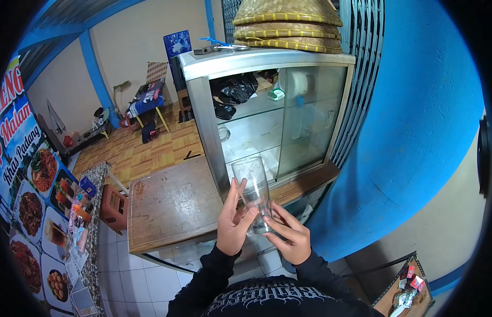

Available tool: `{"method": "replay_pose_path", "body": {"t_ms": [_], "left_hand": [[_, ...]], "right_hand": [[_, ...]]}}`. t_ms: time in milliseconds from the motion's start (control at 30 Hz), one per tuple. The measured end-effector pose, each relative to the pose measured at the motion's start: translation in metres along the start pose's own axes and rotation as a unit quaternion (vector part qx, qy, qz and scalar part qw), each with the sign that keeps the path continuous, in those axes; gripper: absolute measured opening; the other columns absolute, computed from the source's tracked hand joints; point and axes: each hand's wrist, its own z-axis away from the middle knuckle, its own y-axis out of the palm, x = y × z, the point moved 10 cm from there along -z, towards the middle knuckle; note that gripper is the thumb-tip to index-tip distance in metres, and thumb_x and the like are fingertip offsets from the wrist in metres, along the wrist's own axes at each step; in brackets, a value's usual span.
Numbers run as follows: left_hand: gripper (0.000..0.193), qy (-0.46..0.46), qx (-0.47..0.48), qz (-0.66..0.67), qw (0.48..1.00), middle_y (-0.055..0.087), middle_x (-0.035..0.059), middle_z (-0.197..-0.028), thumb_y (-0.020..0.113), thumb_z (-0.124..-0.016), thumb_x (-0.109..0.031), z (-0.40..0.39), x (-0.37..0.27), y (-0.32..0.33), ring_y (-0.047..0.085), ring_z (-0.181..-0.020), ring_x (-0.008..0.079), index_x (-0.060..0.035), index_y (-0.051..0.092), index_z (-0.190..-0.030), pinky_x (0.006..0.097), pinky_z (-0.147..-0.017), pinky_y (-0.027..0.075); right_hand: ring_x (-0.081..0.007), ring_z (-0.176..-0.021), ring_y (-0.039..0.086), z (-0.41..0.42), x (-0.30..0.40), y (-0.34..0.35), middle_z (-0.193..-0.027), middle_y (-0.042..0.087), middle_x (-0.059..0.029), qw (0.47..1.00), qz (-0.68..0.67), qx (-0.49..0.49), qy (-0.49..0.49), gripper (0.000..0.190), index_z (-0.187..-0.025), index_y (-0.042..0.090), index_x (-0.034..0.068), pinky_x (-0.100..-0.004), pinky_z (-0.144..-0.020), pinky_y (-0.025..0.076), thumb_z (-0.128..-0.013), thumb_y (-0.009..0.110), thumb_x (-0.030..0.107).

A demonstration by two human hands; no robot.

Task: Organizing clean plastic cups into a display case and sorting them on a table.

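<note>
A tall clear drinking glass (253, 186) is held between my two hands, tilted, its rim up and its base toward me. My left hand (234, 222) wraps its left side, thumb across the front. The fingers of my right hand (289, 235) grip the glass near its base on the right. Just behind the glass stands a display cabinet (198, 119) with glass shelves and a sliding glass door (313, 130); its left side is uncovered. Black plastic bags (238, 88) and a small green and white box (276, 94) lie on the upper shelf. A round glass item (224, 134) sits lower down.
A wooden-topped counter (170, 202) adjoins the cabinet on the left. Woven bamboo baskets (287, 31) are stacked on the cabinet. A blue wall (408, 130) curves along the right. A granite-topped counter (96, 198) stands farther left, and a small wooden table (418, 273) at lower right.
</note>
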Motion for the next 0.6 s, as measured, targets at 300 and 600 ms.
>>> {"method": "replay_pose_path", "body": {"t_ms": [300, 600], "left_hand": [[0.080, 0.005, 0.069, -0.085, 0.994, 0.021, 0.0206, -0.181, 0.060, -0.113, -0.010, -0.028, -0.001, 0.001, 0.056, -0.146, 0.0265, -0.0016, 0.010, -0.175, 0.0342, -0.115, 0.049], [0.053, 0.075, -0.002, -0.237, 0.969, 0.055, 0.0229, -0.162, 0.073, -0.105, -0.008, -0.048, -0.008, -0.011, 0.070, -0.130, 0.0252, -0.0019, 0.059, -0.156, 0.0338, -0.096, 0.063]], "right_hand": [[-0.0335, -0.137, 0.068, -0.021, -0.022, -0.005, -0.156, 0.060, -0.0262, 0.996, 0.035, -0.069, 0.037, 0.046, -0.134, 0.077, 0.001, -0.0394, -0.111, 0.056, -0.089, 0.084, -0.003], [-0.0350, -0.133, 0.070, -0.063, -0.045, -0.017, -0.153, 0.063, -0.0272, 0.997, 0.025, -0.070, 0.005, 0.042, -0.135, 0.077, 0.003, -0.0388, -0.107, 0.056, -0.094, 0.082, 0.001]]}}
